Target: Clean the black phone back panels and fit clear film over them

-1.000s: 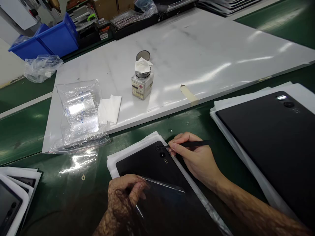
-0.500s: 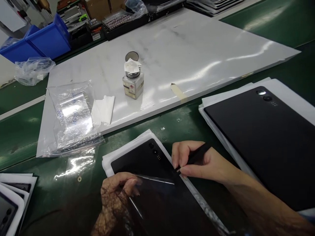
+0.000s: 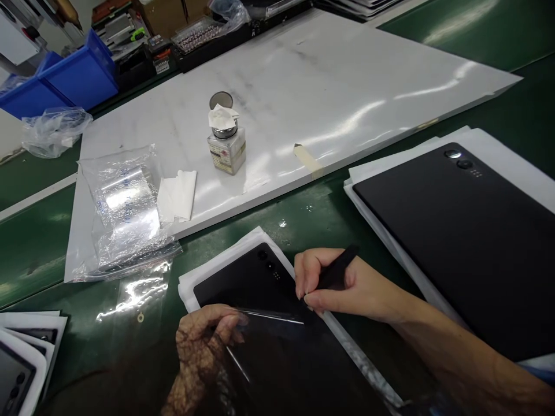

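Open green mat just beyond small tablet, up to white board edge. Blocked right of it by big tablet; left by plastic bag. Bottle stands farther back w/ bare board around.

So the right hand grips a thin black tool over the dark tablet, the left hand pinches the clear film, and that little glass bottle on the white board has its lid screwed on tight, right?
Not quite: the small square glass bottle on the white board is open, a white wipe on its metal top and the round lid behind it, as the head view shows. The right hand does grip the thin black tool; the left hand pinches the clear film over the dark tablet.
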`<state>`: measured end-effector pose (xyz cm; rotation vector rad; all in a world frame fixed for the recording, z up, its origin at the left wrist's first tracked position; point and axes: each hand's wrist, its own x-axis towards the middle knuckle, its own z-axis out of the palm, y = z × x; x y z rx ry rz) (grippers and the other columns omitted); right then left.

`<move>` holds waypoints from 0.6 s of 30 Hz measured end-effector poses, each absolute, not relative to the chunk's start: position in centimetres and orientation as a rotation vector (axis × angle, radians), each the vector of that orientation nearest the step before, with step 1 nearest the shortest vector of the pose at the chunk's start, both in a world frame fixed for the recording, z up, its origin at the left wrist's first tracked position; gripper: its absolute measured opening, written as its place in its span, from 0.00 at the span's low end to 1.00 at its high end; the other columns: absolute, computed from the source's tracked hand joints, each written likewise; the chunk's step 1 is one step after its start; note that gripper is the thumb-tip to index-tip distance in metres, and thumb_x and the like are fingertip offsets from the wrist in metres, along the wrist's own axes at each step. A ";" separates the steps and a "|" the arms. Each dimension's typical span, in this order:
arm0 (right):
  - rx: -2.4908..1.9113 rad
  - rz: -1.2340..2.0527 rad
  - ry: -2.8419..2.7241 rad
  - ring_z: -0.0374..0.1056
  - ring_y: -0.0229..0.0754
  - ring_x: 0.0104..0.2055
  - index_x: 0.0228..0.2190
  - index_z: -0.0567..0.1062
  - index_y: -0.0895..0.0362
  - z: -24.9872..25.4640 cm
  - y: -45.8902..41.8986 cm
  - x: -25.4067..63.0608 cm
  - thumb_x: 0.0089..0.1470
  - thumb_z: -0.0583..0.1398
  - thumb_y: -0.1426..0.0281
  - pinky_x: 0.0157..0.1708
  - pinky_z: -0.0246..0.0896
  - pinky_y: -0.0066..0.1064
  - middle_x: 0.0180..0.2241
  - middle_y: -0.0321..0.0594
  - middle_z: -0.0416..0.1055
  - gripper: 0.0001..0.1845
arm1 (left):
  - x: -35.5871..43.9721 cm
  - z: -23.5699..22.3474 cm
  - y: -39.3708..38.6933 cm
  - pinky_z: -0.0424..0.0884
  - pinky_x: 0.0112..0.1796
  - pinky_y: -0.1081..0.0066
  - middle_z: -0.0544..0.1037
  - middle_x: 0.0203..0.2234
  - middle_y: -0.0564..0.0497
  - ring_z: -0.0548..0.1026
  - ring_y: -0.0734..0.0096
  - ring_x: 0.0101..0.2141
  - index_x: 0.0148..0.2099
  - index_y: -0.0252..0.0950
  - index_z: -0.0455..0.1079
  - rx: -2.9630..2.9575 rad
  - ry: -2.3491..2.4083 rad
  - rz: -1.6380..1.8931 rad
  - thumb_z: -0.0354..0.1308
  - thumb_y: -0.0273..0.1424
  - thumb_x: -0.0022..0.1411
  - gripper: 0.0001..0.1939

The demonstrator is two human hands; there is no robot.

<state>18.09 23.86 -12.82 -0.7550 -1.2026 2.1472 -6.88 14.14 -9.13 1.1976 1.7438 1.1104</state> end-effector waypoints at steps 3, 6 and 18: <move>-0.690 2.135 -1.167 0.73 0.36 0.22 0.29 0.79 0.54 -13.5 23.8 18.0 0.52 0.84 0.65 0.20 0.72 0.27 0.30 0.35 0.82 0.19 | -6.7 -9.1 14.1 0.71 0.10 0.79 0.79 0.12 0.54 0.74 0.71 0.08 0.22 0.40 0.78 1.155 1.736 1.127 0.60 0.37 0.49 0.09; -0.674 2.093 -1.174 0.72 0.35 0.22 0.28 0.79 0.53 -13.6 24.0 17.9 0.52 0.84 0.64 0.19 0.71 0.26 0.30 0.34 0.80 0.20 | -6.7 -9.2 14.1 0.70 0.08 0.79 0.78 0.10 0.54 0.72 0.71 0.06 0.21 0.39 0.77 1.142 1.736 1.151 0.60 0.38 0.48 0.10; -0.664 2.133 -1.185 0.73 0.35 0.23 0.29 0.81 0.54 -13.7 23.7 18.0 0.54 0.83 0.66 0.21 0.71 0.26 0.31 0.35 0.81 0.17 | -6.7 -9.6 14.1 0.71 0.09 0.78 0.79 0.12 0.55 0.73 0.70 0.08 0.22 0.39 0.77 1.172 1.698 1.185 0.62 0.31 0.48 0.05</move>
